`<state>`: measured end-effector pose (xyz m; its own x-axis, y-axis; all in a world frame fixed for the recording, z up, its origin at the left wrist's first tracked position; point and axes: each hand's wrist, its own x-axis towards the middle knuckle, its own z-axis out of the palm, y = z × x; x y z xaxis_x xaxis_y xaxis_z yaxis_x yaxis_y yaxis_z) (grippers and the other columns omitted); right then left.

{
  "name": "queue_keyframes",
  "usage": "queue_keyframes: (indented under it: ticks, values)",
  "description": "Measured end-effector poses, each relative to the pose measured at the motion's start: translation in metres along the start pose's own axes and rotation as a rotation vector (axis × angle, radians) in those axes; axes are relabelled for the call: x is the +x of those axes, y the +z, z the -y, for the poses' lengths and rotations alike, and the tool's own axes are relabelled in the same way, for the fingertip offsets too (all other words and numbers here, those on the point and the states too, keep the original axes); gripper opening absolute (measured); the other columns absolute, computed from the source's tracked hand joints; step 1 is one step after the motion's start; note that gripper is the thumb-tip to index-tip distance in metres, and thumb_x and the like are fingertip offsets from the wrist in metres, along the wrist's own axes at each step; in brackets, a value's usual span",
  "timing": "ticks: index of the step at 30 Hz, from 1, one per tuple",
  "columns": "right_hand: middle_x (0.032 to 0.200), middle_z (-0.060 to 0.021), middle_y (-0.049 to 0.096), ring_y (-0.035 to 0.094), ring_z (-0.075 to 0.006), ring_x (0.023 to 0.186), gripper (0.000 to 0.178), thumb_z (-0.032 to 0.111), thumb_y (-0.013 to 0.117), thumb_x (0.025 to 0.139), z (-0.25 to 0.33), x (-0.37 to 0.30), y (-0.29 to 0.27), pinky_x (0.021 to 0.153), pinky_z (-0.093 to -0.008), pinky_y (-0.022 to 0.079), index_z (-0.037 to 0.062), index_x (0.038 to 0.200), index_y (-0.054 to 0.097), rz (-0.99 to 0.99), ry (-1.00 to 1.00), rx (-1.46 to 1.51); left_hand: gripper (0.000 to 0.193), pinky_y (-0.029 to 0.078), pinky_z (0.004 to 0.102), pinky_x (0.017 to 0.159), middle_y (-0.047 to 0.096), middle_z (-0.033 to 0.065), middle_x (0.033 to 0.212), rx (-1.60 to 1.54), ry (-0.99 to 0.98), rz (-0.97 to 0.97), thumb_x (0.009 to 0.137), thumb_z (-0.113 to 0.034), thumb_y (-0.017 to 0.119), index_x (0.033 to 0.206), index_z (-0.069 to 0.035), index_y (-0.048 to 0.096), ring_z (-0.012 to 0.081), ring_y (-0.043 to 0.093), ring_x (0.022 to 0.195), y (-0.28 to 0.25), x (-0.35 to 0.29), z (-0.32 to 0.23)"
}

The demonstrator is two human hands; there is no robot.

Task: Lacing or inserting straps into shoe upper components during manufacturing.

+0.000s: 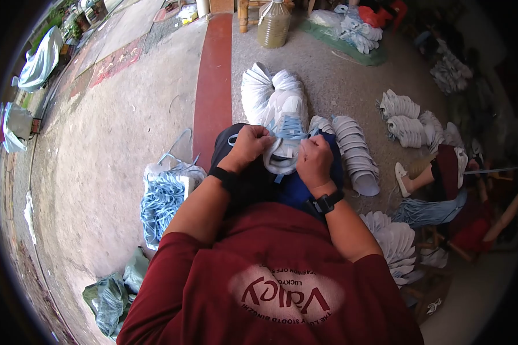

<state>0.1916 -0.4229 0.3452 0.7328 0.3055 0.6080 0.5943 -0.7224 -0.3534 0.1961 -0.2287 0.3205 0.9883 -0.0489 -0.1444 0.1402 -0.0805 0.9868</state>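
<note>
A white sneaker (282,168) rests on my lap with its collar opening toward me, and light blue shoelace (292,127) crosses its front. At its left side my left hand (247,148) is closed in a pinch on the lace, and a loop of it sticks out past the fingers. On the other side my right hand (316,163) is also closed, fingertips pressed together by the lace at the eyelet edge. What lies between those fingertips is mostly hidden, though blue lace runs to them.
Left of my knees is a bag of blue laces (166,202). Stacked white shoe uppers (355,150) stand to the right, with more uppers (265,92) ahead. A plastic jug (273,26) stands at the back. Another person's foot (404,179) shows at the right.
</note>
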Motion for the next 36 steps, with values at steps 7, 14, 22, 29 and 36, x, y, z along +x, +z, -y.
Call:
queue_keyframes:
  ticks: [7,14,22,29,36]
  values:
    - [0.078,-0.0138,0.053,0.053,-0.0311,0.075,0.006,0.005,0.054,0.073,0.014,0.01,0.023,0.069,-0.0397,0.043,0.0024,0.07,0.058,0.148,-0.01,0.223,0.012,0.048,0.0305,0.058,0.063,0.0178,0.069,0.281,0.129,-0.206,0.072,-0.01,0.068,0.078,0.0,0.065,0.0226,0.061,0.058,0.014,-0.005,-0.008]
    - [0.077,-0.0147,0.053,0.053,-0.0311,0.078,0.007,0.004,0.053,0.074,0.011,0.008,0.02,0.071,-0.0394,0.043,0.0013,0.073,0.06,0.138,-0.019,0.3,0.011,0.049,0.0363,0.062,0.06,0.0138,0.072,0.926,0.635,-0.162,0.075,-0.012,0.06,0.079,-0.002,0.062,0.0283,0.059,0.066,0.02,-0.021,-0.022]
    - [0.076,-0.0133,0.051,0.051,-0.0312,0.073,0.006,0.007,0.056,0.072,0.023,0.012,0.029,0.067,-0.0407,0.041,0.0025,0.069,0.058,0.097,-0.043,0.076,0.013,0.048,0.0363,0.066,0.061,0.0163,0.079,0.775,0.51,-0.22,0.078,-0.011,0.057,0.086,-0.002,0.063,0.0282,0.061,0.073,0.019,-0.02,-0.011]
    - [0.075,-0.0128,0.051,0.051,-0.0314,0.07,0.004,0.003,0.055,0.07,0.015,0.01,0.022,0.061,-0.0388,0.041,0.0032,0.066,0.056,0.192,-0.187,0.229,0.009,0.049,0.033,0.064,0.064,0.0149,0.075,0.17,0.131,-0.191,0.076,-0.01,0.061,0.081,-0.004,0.066,0.0298,0.062,0.067,0.012,-0.019,-0.002]
    - [0.065,-0.0036,0.051,0.05,-0.0109,0.06,0.006,0.002,0.058,0.078,-0.017,-0.029,-0.066,0.055,-0.0243,0.038,0.0013,0.073,0.056,0.567,0.236,0.83,0.005,0.048,0.0315,0.059,0.059,0.0076,0.069,0.606,0.673,-0.122,0.074,-0.008,0.065,0.079,-0.007,0.065,0.025,0.059,0.065,0.032,-0.022,-0.043]
